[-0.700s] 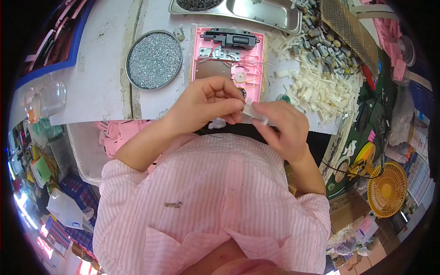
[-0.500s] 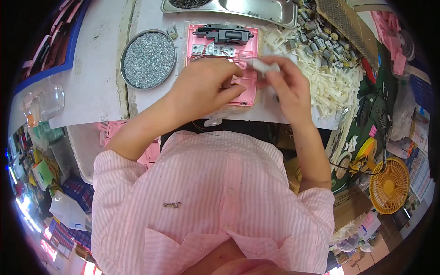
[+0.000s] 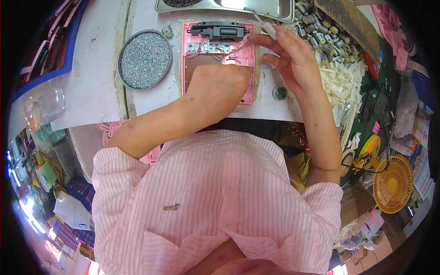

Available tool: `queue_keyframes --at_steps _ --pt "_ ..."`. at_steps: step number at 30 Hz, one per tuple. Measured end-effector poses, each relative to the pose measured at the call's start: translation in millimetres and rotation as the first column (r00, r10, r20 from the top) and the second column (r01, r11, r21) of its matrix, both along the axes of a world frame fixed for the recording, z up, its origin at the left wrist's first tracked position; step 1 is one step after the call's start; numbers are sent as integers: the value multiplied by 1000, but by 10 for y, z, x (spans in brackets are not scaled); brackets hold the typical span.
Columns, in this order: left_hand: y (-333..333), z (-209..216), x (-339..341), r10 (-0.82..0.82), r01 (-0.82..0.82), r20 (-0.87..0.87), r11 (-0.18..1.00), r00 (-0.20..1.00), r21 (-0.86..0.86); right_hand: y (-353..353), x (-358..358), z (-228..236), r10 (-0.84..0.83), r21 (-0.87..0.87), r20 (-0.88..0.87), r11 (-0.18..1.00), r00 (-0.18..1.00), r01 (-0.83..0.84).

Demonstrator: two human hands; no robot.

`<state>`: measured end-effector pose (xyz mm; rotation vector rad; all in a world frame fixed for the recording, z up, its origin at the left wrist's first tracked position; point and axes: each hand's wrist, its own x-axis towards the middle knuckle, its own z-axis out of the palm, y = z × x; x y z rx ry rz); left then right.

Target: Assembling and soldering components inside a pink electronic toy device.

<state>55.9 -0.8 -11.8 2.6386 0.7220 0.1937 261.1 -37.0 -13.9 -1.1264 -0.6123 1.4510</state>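
Note:
A pink plastic casing (image 3: pixel 253 94) lies in front of me, with a black module (image 3: pixel 222 32) across its far end. Below the module is a metal plate (image 3: pixel 215 47) with thin red and green wires (image 3: pixel 236 55) around it. My left hand (image 3: pixel 217 87) is curled over the casing's near half, knuckles up; its fingertips and anything in them are hidden. At the casing's far right side my right hand (image 3: pixel 293 55) grips a small white plastic piece (image 3: pixel 269 30) with a thin prong. Its thumb is apart from the piece.
A round tray of small screws (image 3: pixel 146 59) stands left of the casing. Behind is a metal tray (image 3: pixel 256 9). Piles of white plastic pieces (image 3: pixel 341 82) and small motors (image 3: pixel 316 30) lie to the right. A little green-filled container (image 3: pixel 279 93) sits below my right hand.
My right hand has moved up and away from the casing's middle with the white piece. My left hand has turned knuckles-up and shifted slightly nearer to me. More wires show.

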Motion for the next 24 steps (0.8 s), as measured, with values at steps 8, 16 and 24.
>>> queue_keyframes --at_steps 8,16,24 --pt "137 -110 95 10 -8 47 999 999 -39 -851 96 97 -79 63 265 996 961 64" --pt "118 -48 -376 30 36 502 992 865 -121 -825 -163 36 -157 219 841 974 517 -61" --pt "127 -216 -575 15 51 595 994 803 -94 -411 -243 -69 -245 286 956 893 159 -348"
